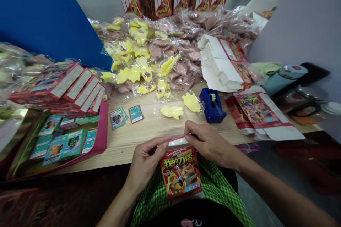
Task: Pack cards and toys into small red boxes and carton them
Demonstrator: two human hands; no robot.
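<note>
**Pinch at top of red box (181, 172), over lap**

Left hand (145, 163) and right hand (210, 143): both narrow, fingertips pinching a clear plastic strip (176, 142) with a red edge, along the box's top. Box hangs upright below the hands, front facing up, above a green checked cloth (213, 191). Hands sit at the near edge of the desk (149, 138).

Ahead of right hand: blue tape dispenser (212, 105) and two bagged yellow toys (172, 111). Farther right: flat printed box blanks (262, 111). Ahead of left hand: loose cards (135, 113). Beyond, to its left: pink tray (101, 138) holding more cards, and a row of stacked boxes (61, 87). Past both hands: large heap of bagged yellow and pink toys (160, 53).
</note>
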